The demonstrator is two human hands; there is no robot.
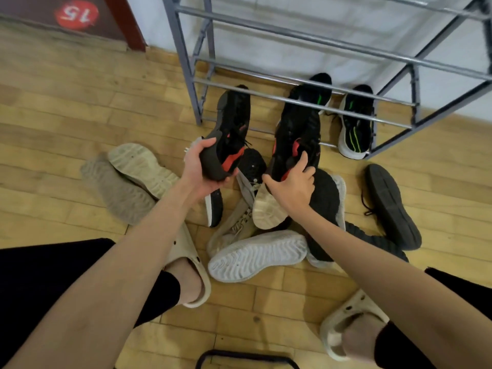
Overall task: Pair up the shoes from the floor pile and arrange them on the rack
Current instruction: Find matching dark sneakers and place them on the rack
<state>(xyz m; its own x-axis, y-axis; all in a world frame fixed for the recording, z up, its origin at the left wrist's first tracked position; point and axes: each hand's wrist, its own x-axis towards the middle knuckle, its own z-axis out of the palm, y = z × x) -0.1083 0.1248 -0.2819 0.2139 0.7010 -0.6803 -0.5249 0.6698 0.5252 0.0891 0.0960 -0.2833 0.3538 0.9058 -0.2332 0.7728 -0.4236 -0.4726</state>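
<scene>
Two tan shoes [127, 179] at nine o'clock on the floor, soles up, overlapping, not yet sorted. Left hand [198, 169]: fingers clamped round the heel of a black-and-red shoe [229, 134], toe aimed at twelve o'clock toward the rack [306, 62]. Right hand [291, 186]: fingers closed on the heel of the matching black-and-red shoe [298, 134], likewise toe-forward. Held by the heels, probably so both slide in toes first as a pair. Remaining pile [263, 235] at six o'clock beneath the hands: white, beige and black shoes tangled. Black-and-green pair [355, 123] at two o'clock, on the rack's lowest bars, side by side. Lone black shoe [391, 206] at three o'clock, sole up.
</scene>
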